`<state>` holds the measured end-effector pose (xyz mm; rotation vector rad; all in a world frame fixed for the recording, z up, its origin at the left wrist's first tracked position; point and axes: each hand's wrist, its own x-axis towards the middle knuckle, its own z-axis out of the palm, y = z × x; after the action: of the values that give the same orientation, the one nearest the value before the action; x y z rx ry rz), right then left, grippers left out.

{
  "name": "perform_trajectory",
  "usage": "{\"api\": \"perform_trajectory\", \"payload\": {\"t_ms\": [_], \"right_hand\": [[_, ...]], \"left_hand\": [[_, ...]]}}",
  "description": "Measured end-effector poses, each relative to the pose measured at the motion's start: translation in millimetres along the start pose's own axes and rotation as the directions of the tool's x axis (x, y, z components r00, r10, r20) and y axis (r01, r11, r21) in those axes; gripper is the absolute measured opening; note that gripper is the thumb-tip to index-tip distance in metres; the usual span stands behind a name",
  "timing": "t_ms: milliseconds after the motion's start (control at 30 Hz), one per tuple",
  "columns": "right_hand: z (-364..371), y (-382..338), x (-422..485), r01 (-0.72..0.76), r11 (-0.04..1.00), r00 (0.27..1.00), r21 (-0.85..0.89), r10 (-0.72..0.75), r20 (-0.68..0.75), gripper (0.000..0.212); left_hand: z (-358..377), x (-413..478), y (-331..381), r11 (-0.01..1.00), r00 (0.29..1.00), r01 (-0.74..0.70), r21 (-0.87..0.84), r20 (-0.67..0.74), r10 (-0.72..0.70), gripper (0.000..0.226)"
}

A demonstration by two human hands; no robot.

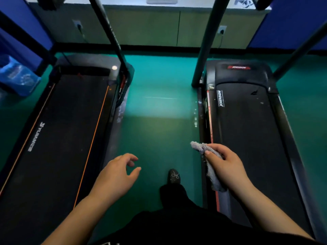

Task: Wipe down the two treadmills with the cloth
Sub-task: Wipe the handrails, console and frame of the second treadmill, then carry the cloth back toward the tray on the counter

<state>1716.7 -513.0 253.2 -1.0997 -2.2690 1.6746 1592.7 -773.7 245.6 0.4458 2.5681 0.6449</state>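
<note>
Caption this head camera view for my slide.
Right hand grips grey cloth by the Johnson treadmill; left hand open.

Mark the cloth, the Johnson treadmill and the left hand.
cloth (197, 146), head view, on its bunched upper end.
Johnson treadmill (247, 131), head view, on the middle of its black belt.
left hand (115, 174), head view, on the back of the hand.

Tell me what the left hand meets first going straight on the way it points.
Likely only the green floor: the left hand points forward and rightward over it, though depth is unclear.
</note>
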Motion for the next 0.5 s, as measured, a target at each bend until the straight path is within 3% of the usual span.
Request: {"api": "perform_trajectory", "payload": {"t_ms": [300,500], "right_hand": [[-21.7,-81.7,178.6,-0.005,1.0,1.0,0.003,0.005,-0.014,0.017],[-7.3,-125.2,288.0,0.008,1.0,1.0,-0.026,-0.008,0.015,0.021]], "left_hand": [[-55.0,187.9,85.0,0.999,0.999,-0.031,-0.023,0.02,0.031,0.023],[-89.6,299.5,102.5,0.999,1.0,-0.018,-0.045,0.022,0.019,0.023]]}}
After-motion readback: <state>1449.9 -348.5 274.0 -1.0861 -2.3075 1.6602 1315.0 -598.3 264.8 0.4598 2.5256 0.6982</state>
